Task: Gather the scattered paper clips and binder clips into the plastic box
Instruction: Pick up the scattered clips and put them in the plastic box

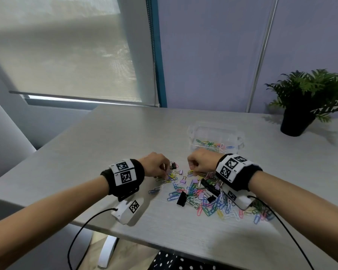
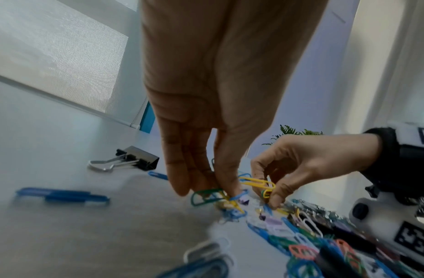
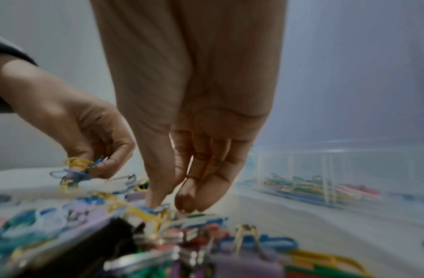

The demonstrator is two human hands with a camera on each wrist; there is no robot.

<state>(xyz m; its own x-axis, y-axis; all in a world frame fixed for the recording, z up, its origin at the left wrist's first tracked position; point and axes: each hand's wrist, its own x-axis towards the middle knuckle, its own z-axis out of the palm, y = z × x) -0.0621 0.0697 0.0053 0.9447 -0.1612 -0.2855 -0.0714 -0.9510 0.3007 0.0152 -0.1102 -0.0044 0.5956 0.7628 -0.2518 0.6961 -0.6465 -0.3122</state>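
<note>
Coloured paper clips and binder clips lie in a pile (image 1: 203, 197) near the table's front edge. Behind it stands the clear plastic box (image 1: 215, 137), with several paper clips (image 3: 308, 188) inside. My left hand (image 1: 167, 175) is at the pile's left end; its fingertips (image 2: 230, 190) pinch a tangle of green, blue and yellow paper clips (image 2: 206, 197). My right hand (image 1: 192, 171) is at the pile's far edge, thumb and fingers curled round yellow paper clips (image 2: 256, 182). Its fingertips (image 3: 156, 199) touch the pile. A black binder clip (image 2: 137, 159) lies just beyond my left hand.
A potted plant (image 1: 299, 114) stands at the back right of the grey table (image 1: 105, 143). A large black binder clip (image 1: 181, 198) lies on the pile's near side. Loose blue paper clips (image 2: 63, 195) lie left of the pile. The table's left edge drops off near my left forearm.
</note>
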